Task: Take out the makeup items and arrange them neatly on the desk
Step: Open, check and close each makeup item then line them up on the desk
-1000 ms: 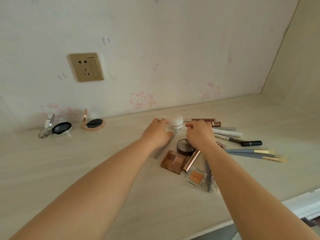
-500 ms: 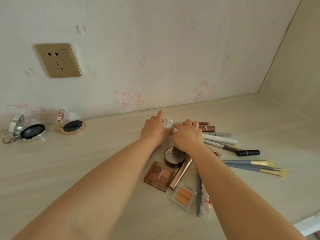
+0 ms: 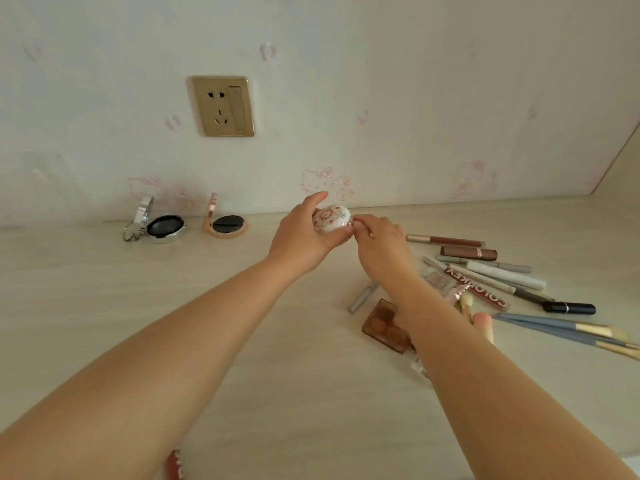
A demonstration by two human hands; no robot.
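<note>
A round white compact with a red pattern (image 3: 330,220) is held above the desk (image 3: 242,341), near the wall. My left hand (image 3: 304,237) grips it from the left and below, and my right hand (image 3: 379,247) pinches its right edge. Under and right of my right forearm lies a heap of makeup: a brown eyeshadow palette (image 3: 384,325), a silver tube (image 3: 362,296), lip glosses (image 3: 467,252), pale pencils (image 3: 505,273), a black-capped stick (image 3: 568,308) and blue-handled brushes (image 3: 568,329). Two open compacts stand at the back left, one silver (image 3: 162,228) and one rose-gold (image 3: 227,225).
A gold wall socket (image 3: 223,106) sits on the white wallpapered wall above the desk. A side panel (image 3: 620,178) closes the desk at the right. A small red item (image 3: 173,464) shows at the desk's near edge beside my left forearm.
Both hands have lifted the patterned compact off the desk and carried it left, away from the heap. The view has swung, so the socket and open compacts now sit nearer the middle.
</note>
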